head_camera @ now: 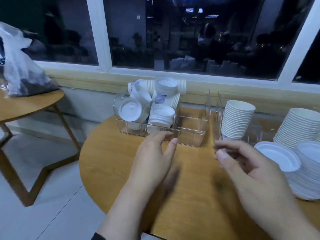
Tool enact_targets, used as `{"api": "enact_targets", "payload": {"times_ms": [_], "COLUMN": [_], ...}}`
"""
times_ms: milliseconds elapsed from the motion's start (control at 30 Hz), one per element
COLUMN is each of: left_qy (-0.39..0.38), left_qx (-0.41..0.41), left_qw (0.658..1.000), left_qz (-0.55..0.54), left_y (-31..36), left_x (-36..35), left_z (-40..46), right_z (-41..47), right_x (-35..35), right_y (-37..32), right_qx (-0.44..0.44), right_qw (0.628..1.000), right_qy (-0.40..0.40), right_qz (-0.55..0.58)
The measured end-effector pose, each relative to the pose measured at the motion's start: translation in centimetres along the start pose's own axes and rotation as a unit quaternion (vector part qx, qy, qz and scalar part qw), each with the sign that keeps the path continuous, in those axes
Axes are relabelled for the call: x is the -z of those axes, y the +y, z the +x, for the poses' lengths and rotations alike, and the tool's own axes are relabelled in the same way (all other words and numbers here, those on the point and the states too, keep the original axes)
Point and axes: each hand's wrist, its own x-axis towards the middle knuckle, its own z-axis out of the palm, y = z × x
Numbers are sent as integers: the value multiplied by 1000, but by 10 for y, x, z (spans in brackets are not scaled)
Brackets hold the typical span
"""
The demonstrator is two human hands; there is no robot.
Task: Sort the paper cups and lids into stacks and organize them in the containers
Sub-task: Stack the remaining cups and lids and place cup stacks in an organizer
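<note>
Head cam, night, round wooden table [121, 161] by a dark window: a person's two bare hands hover over the tabletop mid-sort. Left hand [154, 158] is flat-ish, fingers straight and loosely together, holding nothing, its tips just short of the clear divided container [190, 134]. Right hand [242, 163] has fingers loosely curled, thumb fwd; blur makes it hard to say whether it pinches anything, though it sits right at the near edge of a second clear container [256, 134].

Progress, as far as can be judged: partway. Done: one tall stack of paper cups [238, 120] stands upright in that second container; another cup stack [301, 127] and a pile of white lids [308, 174] stand on the table at far right, w/ one lid [277, 155] leaning on them. Left to do: the divided container's left side holds a jumble of cups and lids [154, 99], tipped every which way, unsorted; its right compartments look unfilled. The right-hand stacks aren't yet in any container.

Also in shot: a plastic bag [22, 66] on a side table [31, 104].
</note>
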Motion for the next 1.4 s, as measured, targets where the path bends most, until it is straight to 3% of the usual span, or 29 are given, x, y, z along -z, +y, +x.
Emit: {"api": "enact_targets", "payload": {"times_ms": [167, 233, 333, 467, 600, 700, 867, 1033, 1133, 1233, 1300, 1400], "left_qy": [22, 26, 23, 28, 25, 44, 57, 81, 60, -87, -181, -254], "left_qx": [0, 14, 44, 72, 82, 81, 80, 85, 138, 154, 140, 123], "left_qw": [1000, 999, 999, 996, 995, 994, 992, 980, 919, 803, 733, 683], "left_qz": [-22, -28, -13, -34, -52, -65, -81, -160, -363, -569, -641, -674], "left_y": [-21, -36, -54, -67, -72, -72, -69, -58, -45, -24, -7, 18], "left_x": [18, 23, 27, 25, 23, 24, 25, 25, 25, 20, 16, 3], "left_z": [13, 15, 20, 29, 30, 31, 31, 30, 30, 20, 7, -11], "right_z": [84, 122, 177, 240, 278, 285, 277, 242, 190, 124, 88, 54], "right_x": [-61, -81, -102, -121, -127, -131, -129, -117, -104, -79, -58, -26], "right_y": [-21, -24, -30, -37, -38, -30, -24, -54, -73, -70, -58, -35], "right_qx": [30, 59, 117, 154, 145, 142, 178, 197, 202, 197, 163, 117], "right_qw": [999, 992, 957, 895, 846, 828, 824, 876, 903, 910, 920, 932], "right_qy": [-6, 1, -15, -99, -196, -214, -192, -152, -164, -209, -223, -222], "right_qz": [-40, -114, -263, -407, -474, -499, -502, -414, -342, -300, -276, -261]}}
